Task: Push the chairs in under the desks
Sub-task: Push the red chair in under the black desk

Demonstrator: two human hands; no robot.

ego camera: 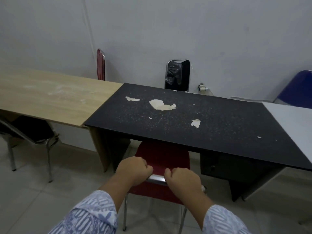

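A red chair (163,159) with a chrome frame stands at the near edge of the black desk (194,119), its seat partly under the top. My left hand (135,169) and my right hand (183,180) both grip the top rail of its backrest, left and right of the middle. The black desk top has peeled pale patches. To the left, a black chair (32,132) sits partly under the light wooden desk (50,97).
Behind the desks, a folded red chair (101,65) and a black chair (178,75) lean by the wall. A blue chair (297,88) and a white desk (293,122) are on the right. A drawer unit (219,166) hangs under the black desk's right side. Tiled floor lies around me.
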